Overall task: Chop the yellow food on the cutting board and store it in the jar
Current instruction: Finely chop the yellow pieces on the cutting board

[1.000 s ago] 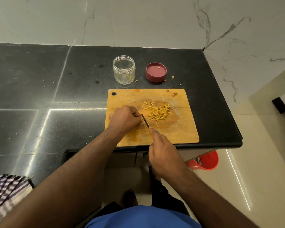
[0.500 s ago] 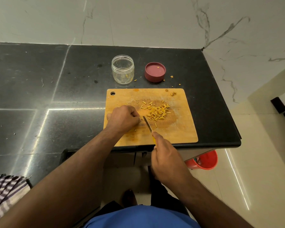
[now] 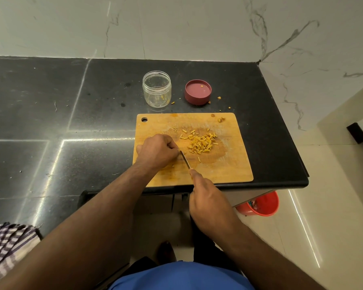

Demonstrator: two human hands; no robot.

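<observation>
Yellow food [image 3: 200,142]: small chopped sticks heaped mid-board, toward the far-right half of the cutting board [image 3: 235,164]. A few strays lie nearer the knife, plus crumbs at the board's far-right corner and on the bench [image 3: 92,101] by the lid. The pile sits clear of the blade's right side, likely so cut bits stay out of the working zone.

Left hand [image 3: 156,151]: fingers curled down onto the board just left of the blade, knuckles toward it. It seems to pin a remaining piece for cutting; the piece itself is hidden under the fingers, so can't confirm what it holds.

Right hand [image 3: 210,206]: wrapped round the knife handle, index finger laid forward along the spine for control. Knife [image 3: 185,160] blade runs diagonally, tip right against the left hand's fingertips. Can't tell if the edge is touching wood.

Board sits at the near-right corner of the bench, its near edge almost flush with the bench's front edge, which keeps the work close to the body.

Jar [image 3: 157,88]: clear, open, upright, just behind the board's far-left corner. Nearly empty; a few yellow specks inside. Lid [image 3: 198,92] lies inside-up to the jar's right, apart from it. Both are staged within reach for the transfer.

Judgement: chopping is still in hand, storing barely begun.

Outer items: checked cloth [image 3: 6,248] at the bench's near-left edge; red bucket [image 3: 262,206] on the floor below the right end.
</observation>
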